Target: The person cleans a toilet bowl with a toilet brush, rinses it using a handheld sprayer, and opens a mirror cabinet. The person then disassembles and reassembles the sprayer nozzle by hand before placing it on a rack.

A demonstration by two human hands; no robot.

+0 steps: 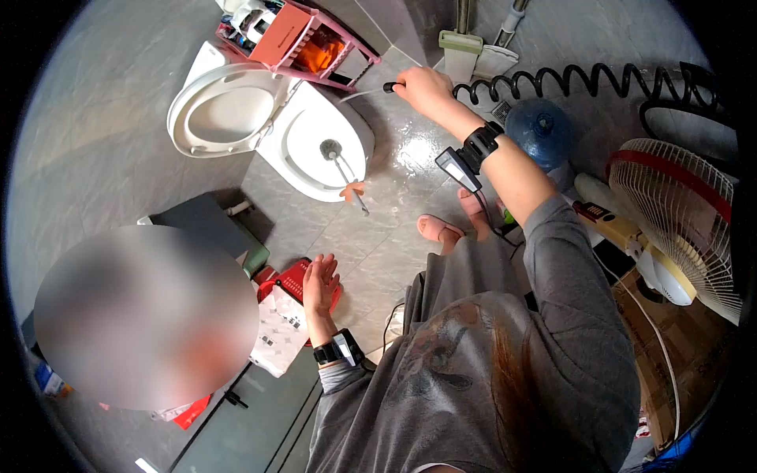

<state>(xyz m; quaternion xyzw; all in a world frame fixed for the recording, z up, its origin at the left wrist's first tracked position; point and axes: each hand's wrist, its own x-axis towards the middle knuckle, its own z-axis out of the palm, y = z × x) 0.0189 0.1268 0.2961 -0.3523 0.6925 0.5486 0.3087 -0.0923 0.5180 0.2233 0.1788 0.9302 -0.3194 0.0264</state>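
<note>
My right hand (424,93) is closed around a black spray nozzle (389,87), joined to a black coiled hose (552,79) running off to the right. A thin stream of water leaves the nozzle toward the white toilet (364,142), whose seat and lid (229,114) are raised. A toilet brush (339,164) leans in the bowl, head down, with an orange piece on its handle, which sticks out over the rim. My left hand (319,284) holds nothing; its fingers are stretched out beside a red plastic basket (293,277).
A pink rack (322,67) stands behind the toilet. Floor tools (460,52) lean by the wall. A blue water jug (540,130) and an electric fan (670,197) stand on the right. A white patterned packet (280,331) lies near my left wrist. The tiled floor is wet.
</note>
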